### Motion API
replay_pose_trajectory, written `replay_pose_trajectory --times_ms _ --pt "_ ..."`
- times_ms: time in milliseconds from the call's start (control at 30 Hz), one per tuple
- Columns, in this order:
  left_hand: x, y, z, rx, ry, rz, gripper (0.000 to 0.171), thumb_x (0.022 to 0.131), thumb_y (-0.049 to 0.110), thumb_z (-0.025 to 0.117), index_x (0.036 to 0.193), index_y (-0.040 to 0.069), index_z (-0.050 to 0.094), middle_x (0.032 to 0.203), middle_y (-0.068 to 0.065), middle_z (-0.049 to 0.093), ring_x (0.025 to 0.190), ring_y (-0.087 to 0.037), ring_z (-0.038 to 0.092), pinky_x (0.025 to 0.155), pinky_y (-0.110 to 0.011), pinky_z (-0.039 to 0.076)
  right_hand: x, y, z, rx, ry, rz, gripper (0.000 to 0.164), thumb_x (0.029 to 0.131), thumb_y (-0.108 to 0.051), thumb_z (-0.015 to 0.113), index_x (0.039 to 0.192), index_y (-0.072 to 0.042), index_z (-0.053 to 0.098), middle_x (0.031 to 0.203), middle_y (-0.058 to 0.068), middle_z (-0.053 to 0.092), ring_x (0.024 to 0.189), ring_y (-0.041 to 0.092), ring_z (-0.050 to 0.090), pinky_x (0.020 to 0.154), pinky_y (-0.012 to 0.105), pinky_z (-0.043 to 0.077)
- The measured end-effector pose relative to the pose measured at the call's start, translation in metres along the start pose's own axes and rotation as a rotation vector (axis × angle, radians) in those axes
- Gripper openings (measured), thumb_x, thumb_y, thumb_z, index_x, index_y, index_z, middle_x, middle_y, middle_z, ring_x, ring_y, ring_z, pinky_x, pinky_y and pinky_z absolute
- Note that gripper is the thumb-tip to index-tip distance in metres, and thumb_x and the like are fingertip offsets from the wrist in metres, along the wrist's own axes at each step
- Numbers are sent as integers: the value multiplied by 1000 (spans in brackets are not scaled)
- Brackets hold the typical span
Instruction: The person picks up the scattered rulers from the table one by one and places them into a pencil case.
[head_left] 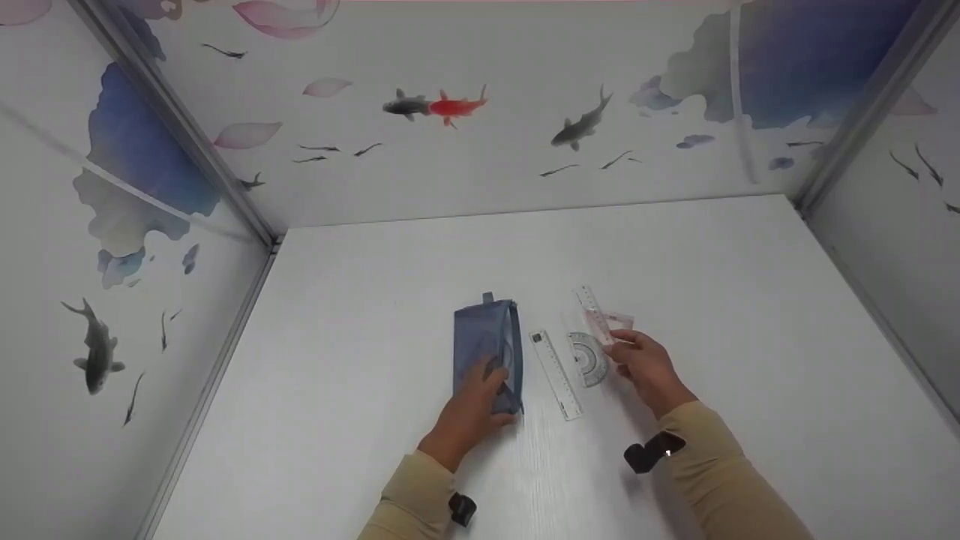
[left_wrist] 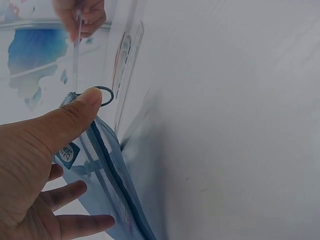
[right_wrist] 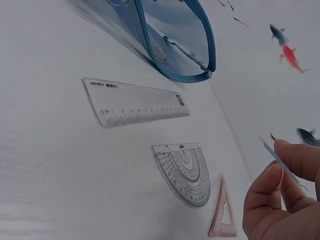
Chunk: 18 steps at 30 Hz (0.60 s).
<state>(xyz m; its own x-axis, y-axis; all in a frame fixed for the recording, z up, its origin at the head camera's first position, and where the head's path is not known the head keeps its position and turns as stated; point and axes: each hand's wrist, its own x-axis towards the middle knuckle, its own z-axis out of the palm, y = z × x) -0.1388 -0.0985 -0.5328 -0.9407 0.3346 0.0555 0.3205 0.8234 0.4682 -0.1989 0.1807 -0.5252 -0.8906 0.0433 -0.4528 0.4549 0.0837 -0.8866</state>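
Observation:
A blue zip pouch point(head_left: 474, 330) lies on the white table with its zip side parted, mesh and a ring pull showing in the left wrist view. My left hand point(head_left: 469, 409) holds its near end, thumb point(left_wrist: 75, 117) against the edge; the index finger is hidden there. Further right, my right hand point(head_left: 646, 367) pinches a thin clear graduated piece point(right_wrist: 281, 161), apparently a set square, seen almost edge-on. Between the hands lie a clear ruler point(head_left: 556, 375) and a clear protractor point(head_left: 589, 360). A pinkish set square point(right_wrist: 222, 215) lies beyond the protractor.
White panels printed with fish and petals point(head_left: 495, 165) enclose the table point(head_left: 360, 300) at the back and both sides. Metal posts point(head_left: 225, 165) stand at the back corners. A dark wrist device point(head_left: 654, 451) sits on each sleeve.

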Motion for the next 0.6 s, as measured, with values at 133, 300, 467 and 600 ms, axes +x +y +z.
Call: replay_pose_trajectory --times_ms 133,300,467,600 --pt "0 0 1 -6 -7 -15 66 75 28 82 131 16 48 149 -19 33 130 -36 44 92 -44 50 -2 0 5 11 -18 -14 51 94 -14 58 141 -3 41 127 14 49 108 27 47 92 34 40" --pt "0 0 1 7 -8 -9 66 75 28 82 130 16 48 149 -18 33 127 -35 48 89 -41 52 -4 1 12 28 -34 -35 51 93 -12 60 140 -1 43 116 10 53 100 24 49 87 33 41" --pt "0 0 1 9 -5 1 65 75 27 82 130 16 48 148 -18 33 123 -34 51 85 -39 53 -7 4 18 20 -41 -52 48 93 -11 61 137 0 45 110 8 55 96 22 50 84 33 42" --pt "0 -1 2 14 -1 7 64 75 28 82 129 16 49 148 -18 34 122 -34 52 85 -39 53 -8 6 23 17 -49 -52 47 93 -11 61 136 1 47 113 10 56 98 24 52 87 36 43"
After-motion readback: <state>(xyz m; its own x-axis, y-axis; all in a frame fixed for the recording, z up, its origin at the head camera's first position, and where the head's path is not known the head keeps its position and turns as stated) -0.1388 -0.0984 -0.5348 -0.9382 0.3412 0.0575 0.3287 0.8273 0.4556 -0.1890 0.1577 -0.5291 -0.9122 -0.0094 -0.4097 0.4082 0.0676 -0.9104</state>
